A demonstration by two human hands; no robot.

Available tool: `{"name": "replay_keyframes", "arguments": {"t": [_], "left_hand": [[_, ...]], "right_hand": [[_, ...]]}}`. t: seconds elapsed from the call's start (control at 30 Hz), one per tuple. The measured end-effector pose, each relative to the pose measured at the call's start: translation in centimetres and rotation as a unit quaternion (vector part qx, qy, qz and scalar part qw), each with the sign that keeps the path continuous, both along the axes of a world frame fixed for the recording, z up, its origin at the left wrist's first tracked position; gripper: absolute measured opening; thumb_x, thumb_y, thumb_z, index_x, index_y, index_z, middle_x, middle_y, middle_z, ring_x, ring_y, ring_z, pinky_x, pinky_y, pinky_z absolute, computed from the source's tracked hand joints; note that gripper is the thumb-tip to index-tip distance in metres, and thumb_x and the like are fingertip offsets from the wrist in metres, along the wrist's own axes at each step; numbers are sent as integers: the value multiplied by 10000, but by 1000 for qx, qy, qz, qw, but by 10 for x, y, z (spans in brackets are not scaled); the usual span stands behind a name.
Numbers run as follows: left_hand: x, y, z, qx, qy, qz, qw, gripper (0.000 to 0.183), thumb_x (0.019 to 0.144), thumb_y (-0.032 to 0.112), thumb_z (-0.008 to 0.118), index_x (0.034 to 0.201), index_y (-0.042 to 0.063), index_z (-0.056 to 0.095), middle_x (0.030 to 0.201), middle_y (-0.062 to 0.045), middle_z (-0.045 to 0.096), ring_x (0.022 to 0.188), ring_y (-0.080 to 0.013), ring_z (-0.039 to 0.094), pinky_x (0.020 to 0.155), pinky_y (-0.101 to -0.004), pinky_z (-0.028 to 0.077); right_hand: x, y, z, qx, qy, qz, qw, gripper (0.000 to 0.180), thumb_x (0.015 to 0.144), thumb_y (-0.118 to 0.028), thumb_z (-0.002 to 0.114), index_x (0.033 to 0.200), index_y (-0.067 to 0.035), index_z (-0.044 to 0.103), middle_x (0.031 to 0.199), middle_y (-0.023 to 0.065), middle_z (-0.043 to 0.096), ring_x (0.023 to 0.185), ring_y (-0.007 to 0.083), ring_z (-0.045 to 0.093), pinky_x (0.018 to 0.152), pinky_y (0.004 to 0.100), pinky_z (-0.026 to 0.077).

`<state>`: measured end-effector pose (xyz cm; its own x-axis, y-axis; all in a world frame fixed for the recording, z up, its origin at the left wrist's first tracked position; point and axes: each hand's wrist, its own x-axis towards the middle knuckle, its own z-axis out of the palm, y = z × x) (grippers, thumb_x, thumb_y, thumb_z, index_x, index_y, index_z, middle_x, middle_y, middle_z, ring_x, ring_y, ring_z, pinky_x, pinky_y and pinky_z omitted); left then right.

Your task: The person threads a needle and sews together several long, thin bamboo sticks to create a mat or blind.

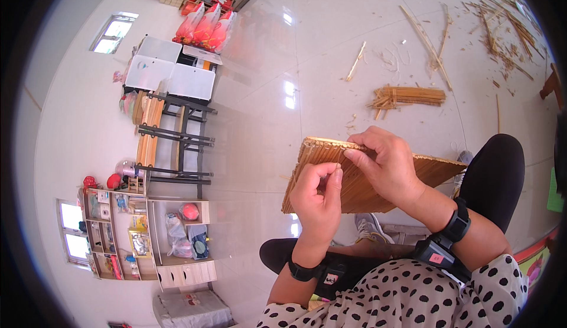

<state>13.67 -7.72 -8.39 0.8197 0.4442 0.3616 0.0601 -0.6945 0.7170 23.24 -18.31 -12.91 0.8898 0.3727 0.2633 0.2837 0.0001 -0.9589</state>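
Note:
A panel of thin reed-like stalks (354,186), laid side by side, is tilted in front of me, with pale stitching along its upper edge. My right hand (385,162) grips that edge between thumb and fingers. Left of it, my left hand (316,193) is in front of the panel, thumb and index finger pinched on a thin strand (339,157) that runs up to the stitched edge. Whether the strand is thread or a fine needle I cannot tell. Black bands with devices are on both wrists.
A bundle of cut stalks (412,95) lies on the tiled floor beyond the panel. Loose stalks (509,31) and scraps are scattered at upper right. Dark-framed stools or benches (177,140), storage boxes (191,81) and shelves (153,235) stand along the left. A shoe (370,228) is below the panel.

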Motion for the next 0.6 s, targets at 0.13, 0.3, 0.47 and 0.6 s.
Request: {"name": "replay_keyframes", "arguments": {"t": [0.13, 0.3, 0.47, 0.6], "left_hand": [[-1, 2, -5, -31, 0, 10, 999, 44, 898, 34, 680, 910, 5, 650, 756, -34, 607, 635, -86, 554, 594, -236, 452], [-2, 4, -7, -29, 7, 16, 999, 52, 895, 41, 687, 914, 7, 653, 758, -30, 615, 628, -85, 553, 591, -234, 452], [0, 3, -6, -25, 2, 9, 1000, 55, 892, 41, 690, 913, 7, 653, 754, -29, 614, 628, -81, 551, 591, -232, 450], [-1, 2, -5, -31, 7, 16, 999, 58, 893, 46, 691, 915, 8, 654, 754, -26, 614, 628, -79, 549, 591, -231, 450]], "right_hand": [[0, 0, 1, 3, -7, 6, 1000, 143, 821, -188, 730, 904, -71, 729, 788, 90, 647, 703, 288, 629, 607, 375, 493], [0, -1, 2, -6, 2, 6, 1000, 143, 820, -188, 731, 902, -70, 730, 781, 88, 646, 701, 286, 628, 606, 374, 492], [0, -1, 3, -9, 2, 7, 1000, 145, 820, -189, 733, 904, -72, 732, 785, 85, 648, 690, 281, 629, 600, 367, 495], [0, 0, 2, -8, 0, 6, 1000, 146, 818, -188, 734, 906, -71, 733, 786, 84, 649, 685, 278, 629, 598, 364, 496]]}}
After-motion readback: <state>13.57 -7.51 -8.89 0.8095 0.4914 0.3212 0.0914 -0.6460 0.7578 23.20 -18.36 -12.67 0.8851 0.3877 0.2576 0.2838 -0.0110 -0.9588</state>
